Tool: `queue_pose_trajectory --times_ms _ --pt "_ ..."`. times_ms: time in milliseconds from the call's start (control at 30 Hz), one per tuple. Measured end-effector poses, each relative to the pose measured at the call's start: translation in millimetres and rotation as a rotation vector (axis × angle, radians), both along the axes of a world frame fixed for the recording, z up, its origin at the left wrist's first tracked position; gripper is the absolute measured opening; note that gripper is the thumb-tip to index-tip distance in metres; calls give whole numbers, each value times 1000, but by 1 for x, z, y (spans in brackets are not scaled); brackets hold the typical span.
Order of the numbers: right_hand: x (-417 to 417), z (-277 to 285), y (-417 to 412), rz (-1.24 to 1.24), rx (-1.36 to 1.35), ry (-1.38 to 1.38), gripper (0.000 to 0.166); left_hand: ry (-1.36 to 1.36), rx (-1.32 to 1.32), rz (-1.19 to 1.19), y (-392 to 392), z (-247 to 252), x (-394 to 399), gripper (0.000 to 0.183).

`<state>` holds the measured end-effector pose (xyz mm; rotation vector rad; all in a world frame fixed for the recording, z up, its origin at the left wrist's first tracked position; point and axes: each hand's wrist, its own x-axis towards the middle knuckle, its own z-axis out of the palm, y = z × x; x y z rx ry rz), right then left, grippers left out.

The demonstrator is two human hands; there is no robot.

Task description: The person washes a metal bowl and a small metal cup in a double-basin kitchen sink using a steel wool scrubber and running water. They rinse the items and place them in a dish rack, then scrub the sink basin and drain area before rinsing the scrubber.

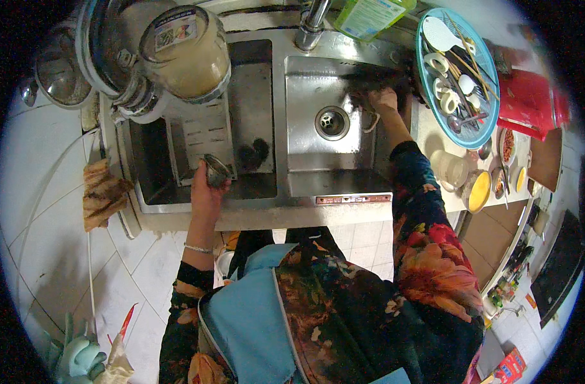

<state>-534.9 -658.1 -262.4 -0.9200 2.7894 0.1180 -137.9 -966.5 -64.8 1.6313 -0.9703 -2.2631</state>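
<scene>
A small round metal lid or cup (217,171) is in my left hand (207,188), held over the near part of the left basin of a stainless steel sink (281,144). Under it lies a flat slotted tray (201,139). My right hand (383,99) reaches to the far right corner of the right basin, its fingers at a dark, shadowed thing with a light cord loop (370,123) hanging by the wrist. What the fingers do there is hard to make out. The drain (332,123) lies to the left of that hand.
A large jar (191,57) and metal pots (100,53) stand at the back left. Behind the sink are a faucet (310,36) and a green detergent bottle (369,17). On the right are a blue basket of utensils (424,91), a glass (449,169) and small bowls (477,192).
</scene>
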Motion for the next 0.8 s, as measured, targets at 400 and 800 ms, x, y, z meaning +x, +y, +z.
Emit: queue_pose_trajectory --times_ms 400,800 --pt "115 45 -119 388 -24 -248 37 -28 -22 -91 0 0 3 37" --pt "97 3 -137 752 -226 -62 43 -59 -49 -92 2 6 -8 36"
